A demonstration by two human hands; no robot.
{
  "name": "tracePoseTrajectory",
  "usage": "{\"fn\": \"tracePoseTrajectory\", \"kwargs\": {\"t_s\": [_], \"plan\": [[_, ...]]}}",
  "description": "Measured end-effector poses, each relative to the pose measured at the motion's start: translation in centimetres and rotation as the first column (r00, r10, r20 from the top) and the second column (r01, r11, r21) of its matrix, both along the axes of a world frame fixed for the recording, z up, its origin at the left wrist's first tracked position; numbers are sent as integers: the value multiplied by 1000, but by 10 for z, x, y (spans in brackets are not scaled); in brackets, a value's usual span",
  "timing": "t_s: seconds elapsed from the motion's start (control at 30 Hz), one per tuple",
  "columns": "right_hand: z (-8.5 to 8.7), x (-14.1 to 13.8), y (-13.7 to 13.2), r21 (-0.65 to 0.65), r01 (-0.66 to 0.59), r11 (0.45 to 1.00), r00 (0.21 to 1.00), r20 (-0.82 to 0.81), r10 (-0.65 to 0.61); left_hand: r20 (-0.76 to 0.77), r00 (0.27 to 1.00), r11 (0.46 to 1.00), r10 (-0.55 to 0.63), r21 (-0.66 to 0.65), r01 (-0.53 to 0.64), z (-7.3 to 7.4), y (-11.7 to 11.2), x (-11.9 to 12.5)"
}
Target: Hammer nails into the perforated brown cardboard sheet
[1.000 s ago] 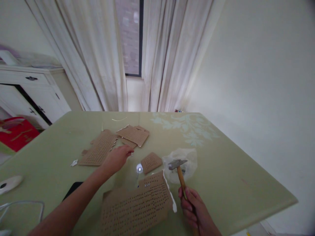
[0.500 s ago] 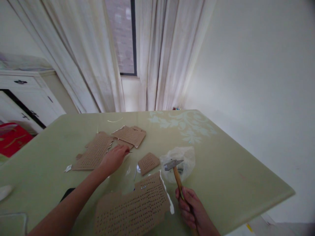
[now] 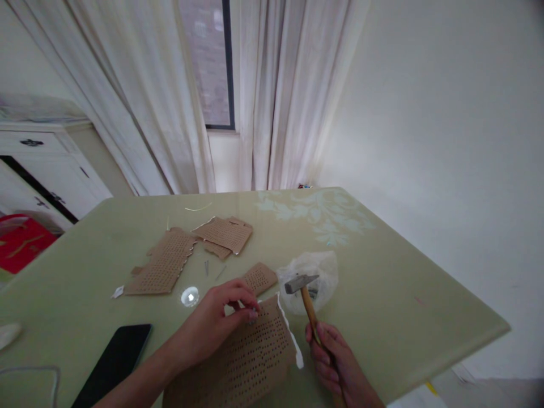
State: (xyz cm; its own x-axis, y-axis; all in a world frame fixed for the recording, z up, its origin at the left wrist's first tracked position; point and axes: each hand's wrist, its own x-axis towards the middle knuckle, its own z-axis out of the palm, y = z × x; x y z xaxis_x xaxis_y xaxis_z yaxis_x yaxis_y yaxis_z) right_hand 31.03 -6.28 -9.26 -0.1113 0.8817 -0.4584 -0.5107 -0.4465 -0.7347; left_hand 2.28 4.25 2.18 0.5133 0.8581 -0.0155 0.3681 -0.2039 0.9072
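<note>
Cardboard (image 3: 266,357) (ragged, white-edged) stops short of the right hand (image 3: 335,360).

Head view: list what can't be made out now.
All in the head view:
Left grip: anything pinched is too small, partly hidden by the fingers.
Front cardboard piece: upper left behind the left grip, near side cut off by the bottom edge.
Plastic bag: contents blurred by cloudy plastic.
Hammer: part of the handle covered by the right grip.
Pale object: cut off by the left edge.
</note>
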Motion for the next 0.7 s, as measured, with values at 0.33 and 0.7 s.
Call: {"fn": "tracePoseTrajectory", "kwargs": {"t_s": [0.33,0.7], "plan": [[2,0,0,8,-5,1000,1000,3,5,-83,997,999,1,-37,-4,-1,-2,3],[3,-1,0,10,1,1000,1000,-2,-1,-98,995,1000,-11,-12,10,-2,-2,3]]}}
